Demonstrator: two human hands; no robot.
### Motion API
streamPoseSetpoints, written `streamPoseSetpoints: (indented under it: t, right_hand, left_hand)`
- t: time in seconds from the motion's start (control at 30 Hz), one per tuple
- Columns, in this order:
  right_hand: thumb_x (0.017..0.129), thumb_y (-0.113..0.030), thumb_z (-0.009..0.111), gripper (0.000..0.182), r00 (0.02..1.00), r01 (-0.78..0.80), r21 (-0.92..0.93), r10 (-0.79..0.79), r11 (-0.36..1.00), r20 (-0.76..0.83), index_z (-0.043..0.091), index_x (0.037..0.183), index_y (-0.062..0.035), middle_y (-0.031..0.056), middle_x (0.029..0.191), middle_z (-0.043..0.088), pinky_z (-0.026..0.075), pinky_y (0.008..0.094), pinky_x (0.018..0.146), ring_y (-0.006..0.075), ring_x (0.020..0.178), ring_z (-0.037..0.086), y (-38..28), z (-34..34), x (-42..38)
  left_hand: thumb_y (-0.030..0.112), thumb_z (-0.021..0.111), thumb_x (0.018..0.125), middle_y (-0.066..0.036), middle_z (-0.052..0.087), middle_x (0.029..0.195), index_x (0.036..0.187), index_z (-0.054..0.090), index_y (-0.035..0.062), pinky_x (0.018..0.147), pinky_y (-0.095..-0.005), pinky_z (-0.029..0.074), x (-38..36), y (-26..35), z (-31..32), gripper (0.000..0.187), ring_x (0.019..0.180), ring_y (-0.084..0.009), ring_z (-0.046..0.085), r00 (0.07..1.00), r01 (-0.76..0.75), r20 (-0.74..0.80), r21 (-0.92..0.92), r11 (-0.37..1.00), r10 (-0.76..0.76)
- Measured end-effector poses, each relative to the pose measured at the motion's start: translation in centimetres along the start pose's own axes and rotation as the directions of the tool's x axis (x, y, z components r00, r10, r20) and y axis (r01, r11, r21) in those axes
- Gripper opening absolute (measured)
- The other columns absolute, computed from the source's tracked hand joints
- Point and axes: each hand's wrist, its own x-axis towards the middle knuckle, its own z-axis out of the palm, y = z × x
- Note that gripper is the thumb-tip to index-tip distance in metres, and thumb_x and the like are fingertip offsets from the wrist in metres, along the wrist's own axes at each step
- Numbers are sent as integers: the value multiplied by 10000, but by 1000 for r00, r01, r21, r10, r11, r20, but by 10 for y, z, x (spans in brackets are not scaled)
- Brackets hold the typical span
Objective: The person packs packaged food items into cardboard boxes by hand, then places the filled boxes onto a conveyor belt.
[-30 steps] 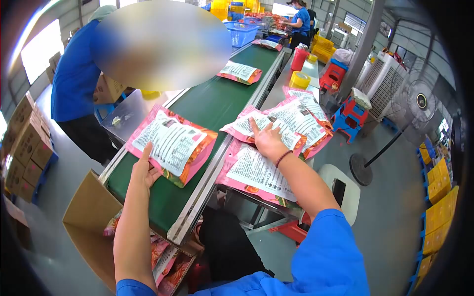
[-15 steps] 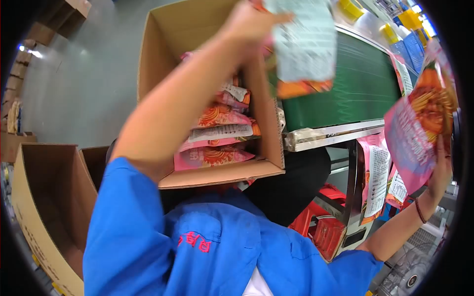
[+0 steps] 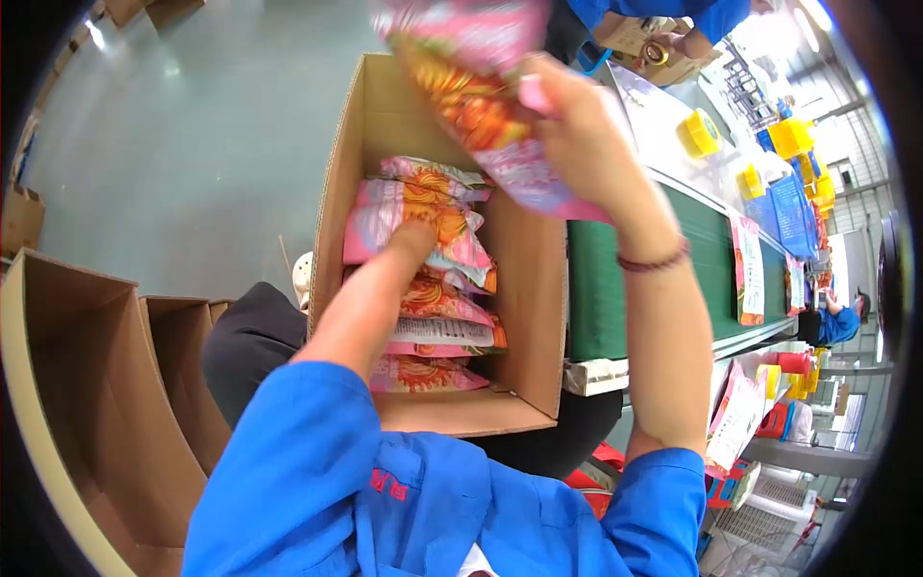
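Observation:
My right hand (image 3: 582, 135), a pink cover on one fingertip, is closed on a pink food pouch (image 3: 481, 111) with a noodle picture. The pouch hangs tilted and blurred above the box's far right edge. Inside the open cardboard box (image 3: 534, 317), my left hand (image 3: 411, 242) is closed around another pink pouch (image 3: 460, 240); its fingertips are partly hidden. More pouches of the same kind (image 3: 437, 332) stand in a row in the box, some with their white printed backs showing.
A green conveyor belt (image 3: 673, 279) runs right of the box, with pouches (image 3: 747, 269) on it. Open cartons (image 3: 87, 385) stand at left. Yellow tape rolls (image 3: 702, 133) lie on the metal table beyond. Co-workers in blue (image 3: 716, 14) are at the top and far right.
My left hand has come down into the box with its pouch. My right hand has swung from the far right across to above the box, carrying its pouch. The view has shifted.

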Motion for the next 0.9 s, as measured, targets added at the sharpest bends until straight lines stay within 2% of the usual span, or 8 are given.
streamPoseSetpoints:
  t: [0.03, 0.23, 0.3, 0.6, 0.73, 0.8, 0.83, 0.9]
  right_hand:
    - [750, 88, 546, 500, 999, 33, -22, -32, 999, 32, 607, 1214, -89, 167, 936, 661, 511, 360, 749, 314, 838, 657, 13, 26, 1]
    - [834, -63, 512, 592, 689, -162, -442, 422, 882, 590, 470, 1391, -259, 211, 1210, 596, 521, 431, 861, 367, 1021, 634, 120, 221, -118]
    - [807, -51, 549, 657, 789, -139, -572, 439, 808, 429, 419, 1421, -248, 200, 1220, 582, 516, 460, 866, 424, 1046, 602, 115, 267, -176]
    - [783, -113, 612, 331, 639, -549, -370, 662, 749, 391, 635, 1109, -65, 251, 929, 671, 526, 466, 793, 375, 908, 666, 48, 176, -114]
    - [813, -116, 573, 233, 431, -307, -534, 616, 788, 660, 670, 1012, -44, 201, 933, 689, 544, 442, 761, 358, 869, 680, 23, 216, -159]
    - [842, -133, 535, 201, 882, -87, -708, 385, 701, 272, 698, 930, -55, 156, 923, 704, 555, 419, 736, 321, 840, 696, 30, 252, -203]
    - [842, -133, 535, 201, 881, -97, -709, 392, 699, 265, 698, 930, -55, 156, 923, 704, 555, 419, 736, 321, 840, 696, 34, 257, -210]
    - [861, -153, 519, 218, 525, -270, -505, 565, 820, 636, 721, 900, -80, 142, 895, 711, 556, 415, 740, 296, 830, 702, 53, 260, -211]
  left_hand:
    - [149, 483, 899, -157, 620, 1237, 1188, 635, 19, 952, -392, 484, 2, -7, 15, 352, 1131, -288, 609, 995, -37, 103, 307, 951, 6]
    - [110, 491, 890, -171, 682, 1067, 1112, 659, 21, 860, -428, 533, 12, -29, 14, 293, 975, -313, 672, 983, -59, 178, 134, 989, 35]
    - [97, 478, 895, -192, 610, 1229, 1228, 611, 33, 914, -410, 511, 11, -23, 21, 364, 1085, -305, 630, 968, 49, 233, 201, 978, -97]
    - [66, 557, 832, -206, 641, 1118, 1179, 590, 86, 882, -445, 506, 18, -63, 7, 349, 1042, -366, 621, 1000, 12, 6, 30, 999, -13]
    - [51, 523, 863, -201, 659, 1071, 1189, 567, 77, 871, -445, 514, 9, -42, -18, 330, 1033, -352, 632, 999, 36, 33, 113, 993, -40]
    - [50, 514, 863, -196, 645, 1114, 1233, 547, 103, 877, -446, 513, 1, -33, -27, 375, 1059, -356, 620, 996, 63, 55, 115, 991, -69]
    - [48, 506, 864, -191, 631, 1157, 1277, 526, 128, 883, -448, 511, -2, -28, -30, 421, 1086, -359, 608, 993, 83, 72, 115, 990, -91]
    - [55, 503, 857, -186, 611, 1192, 1319, 498, 166, 888, -453, 510, -8, -44, 5, 476, 1101, -365, 597, 986, -43, -145, 250, 967, 81]
